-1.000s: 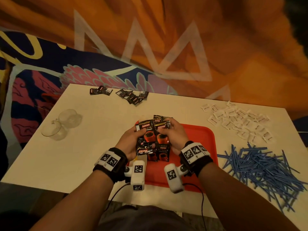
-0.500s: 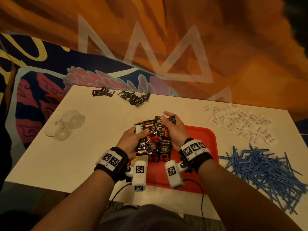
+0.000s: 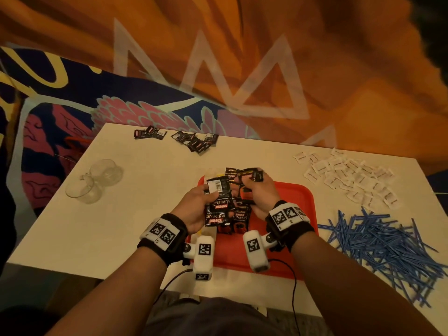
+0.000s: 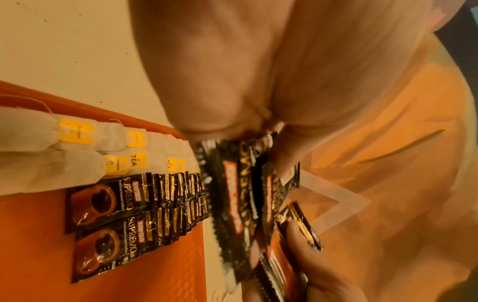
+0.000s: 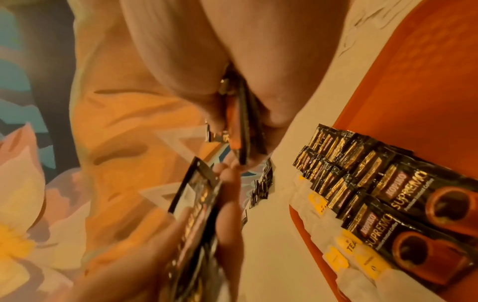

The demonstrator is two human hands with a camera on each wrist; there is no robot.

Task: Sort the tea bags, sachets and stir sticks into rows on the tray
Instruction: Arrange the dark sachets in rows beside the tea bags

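Over the red tray (image 3: 299, 215) my left hand (image 3: 206, 197) grips a stack of black coffee sachets (image 3: 218, 204), barcode side toward me. Beside it, my right hand (image 3: 252, 184) pinches a few more black sachets (image 3: 246, 177); the right wrist view shows them edge-on (image 5: 243, 132) between thumb and fingers. Two rows of overlapping black sachets (image 4: 124, 206) lie on the tray, with a row of tea bags (image 4: 77, 143) with yellow tags alongside. The same sachet rows (image 5: 388, 194) and tea bags (image 5: 344, 253) appear in the right wrist view.
White sachets (image 3: 351, 181) lie scattered at the table's back right. A heap of blue stir sticks (image 3: 388, 248) lies right of the tray. More black sachets (image 3: 194, 141) lie at the far edge. Two glass cups (image 3: 94, 181) stand on the left.
Both hands have lifted a bundle of black sachets off the rows on the tray. The left hand's stack has turned its barcode side up, and the right hand has drawn a few apart.
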